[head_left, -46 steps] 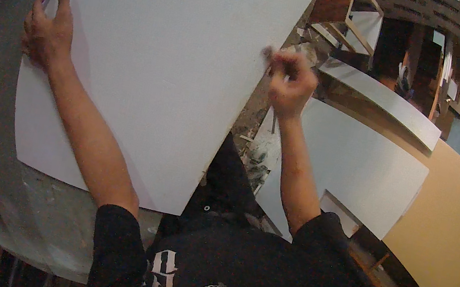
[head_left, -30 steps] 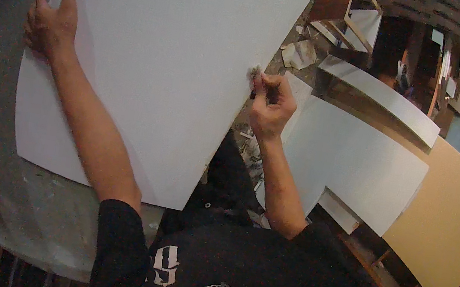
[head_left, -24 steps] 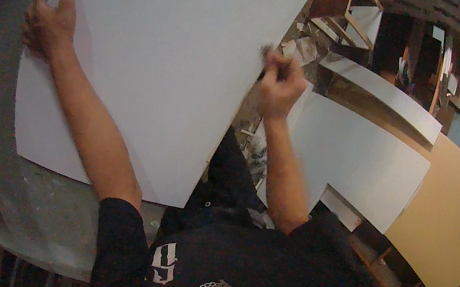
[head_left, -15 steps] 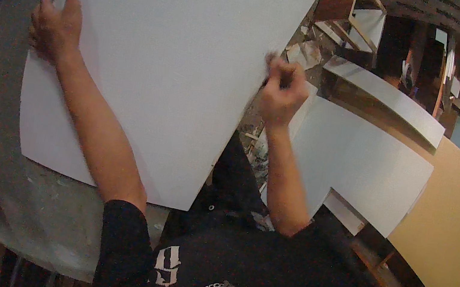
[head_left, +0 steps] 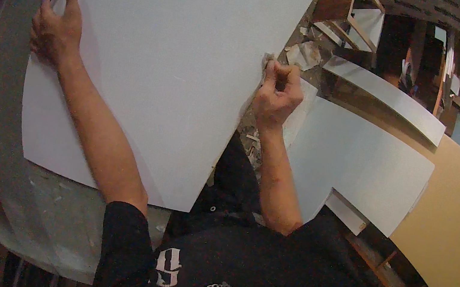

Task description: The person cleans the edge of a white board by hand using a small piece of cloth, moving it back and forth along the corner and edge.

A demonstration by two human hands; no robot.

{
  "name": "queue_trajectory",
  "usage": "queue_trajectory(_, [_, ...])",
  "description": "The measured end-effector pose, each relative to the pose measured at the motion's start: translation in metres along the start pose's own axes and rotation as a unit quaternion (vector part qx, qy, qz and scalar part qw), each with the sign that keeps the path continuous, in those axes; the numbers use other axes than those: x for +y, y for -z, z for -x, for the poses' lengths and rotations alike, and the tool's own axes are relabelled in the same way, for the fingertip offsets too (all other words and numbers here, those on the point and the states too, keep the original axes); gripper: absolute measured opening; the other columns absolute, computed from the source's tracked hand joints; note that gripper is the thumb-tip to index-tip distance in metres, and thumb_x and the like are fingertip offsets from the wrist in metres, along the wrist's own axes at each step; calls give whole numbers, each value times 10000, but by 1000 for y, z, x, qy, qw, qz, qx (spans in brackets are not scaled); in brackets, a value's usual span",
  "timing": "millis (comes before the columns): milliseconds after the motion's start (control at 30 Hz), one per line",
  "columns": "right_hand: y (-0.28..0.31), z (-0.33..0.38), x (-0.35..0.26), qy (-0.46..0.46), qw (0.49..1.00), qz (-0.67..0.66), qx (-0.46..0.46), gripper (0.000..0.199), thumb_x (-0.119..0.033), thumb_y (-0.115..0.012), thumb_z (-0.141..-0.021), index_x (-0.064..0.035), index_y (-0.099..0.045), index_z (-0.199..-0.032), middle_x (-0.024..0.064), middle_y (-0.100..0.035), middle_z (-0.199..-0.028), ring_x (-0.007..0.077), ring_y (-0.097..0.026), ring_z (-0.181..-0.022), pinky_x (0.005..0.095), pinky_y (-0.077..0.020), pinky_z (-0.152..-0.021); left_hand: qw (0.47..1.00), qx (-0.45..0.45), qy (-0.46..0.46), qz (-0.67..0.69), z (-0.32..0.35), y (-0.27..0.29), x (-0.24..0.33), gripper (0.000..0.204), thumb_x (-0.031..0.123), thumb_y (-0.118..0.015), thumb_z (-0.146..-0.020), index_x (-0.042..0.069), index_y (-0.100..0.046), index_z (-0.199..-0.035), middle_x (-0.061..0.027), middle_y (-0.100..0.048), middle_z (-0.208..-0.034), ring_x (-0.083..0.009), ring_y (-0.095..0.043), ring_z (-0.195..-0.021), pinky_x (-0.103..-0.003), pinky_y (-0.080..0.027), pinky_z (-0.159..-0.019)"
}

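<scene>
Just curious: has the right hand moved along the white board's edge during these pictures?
Yes. The right hand slid back and forth along the white board edge; the left hand stayed.

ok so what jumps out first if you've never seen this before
The big white board fills the upper left, lying on a grey table. The left hand lies flat near its far left edge, while the right hand is closed at its right edge, pinching something small that is too unclear to name. Further right, more white panels and a tan board lie lower down.

left hand (head_left: 54,29) flat on white board (head_left: 165,59), right hand (head_left: 277,90) at edge
</scene>
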State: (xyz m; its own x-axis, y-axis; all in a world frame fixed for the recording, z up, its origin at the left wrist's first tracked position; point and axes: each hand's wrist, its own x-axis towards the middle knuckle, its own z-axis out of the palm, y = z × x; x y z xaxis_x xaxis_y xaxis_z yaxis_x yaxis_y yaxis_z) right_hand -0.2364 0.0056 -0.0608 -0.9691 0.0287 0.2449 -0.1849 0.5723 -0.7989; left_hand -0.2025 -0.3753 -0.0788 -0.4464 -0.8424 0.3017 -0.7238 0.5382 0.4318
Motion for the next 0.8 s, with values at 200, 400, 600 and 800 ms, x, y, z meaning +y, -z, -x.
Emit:
queue_trajectory(200, [10,26,-15,8,1000,21,-6,137,-65,-655,-885,2,-589,-786,24,-562,-653,80,-467,-610,240,-400,-568,999,38,-8,-7,3,-4,1,595,724,-527,-796,284,-662,-1172,-78,-630,-1214,-307,-521,-1185,-463,-314,-1040])
queue_trajectory(400, [8,23,-5,27,999,35,11,126,-61,-650,-879,2,-592,-786,56,-562,-652,111,-487,-584,256,-397,-543,1000,2,7,-6,1,0,4,604,730,-527,-792,294,-652,-1190,-66,-615,-1245,-302,-502,-1211,-467,-291,-1056])
queue_trajectory(600, [4,9,-6,8,999,49,2,106,-35,-633,-866,-3,-578,-781,150,-604,-670,209,-578,-570,319,-452,-544,999,35,2,-18,6,2,10,611,727,-525,-796,266,-667,-1171,-67,-632,-1217,-313,-521,-1188,-470,-305,-1046])
queue_trajectory(800, [8,20,-7,53,997,63,9,100,-32,-635,-866,0,-583,-786,119,-596,-668,192,-564,-591,304,-453,-562,1000,17,1,-2,2,3,7,588,712,-532,-807,270,-665,-1171,-60,-621,-1244,-288,-514,-1204,-473,-301,-1046])
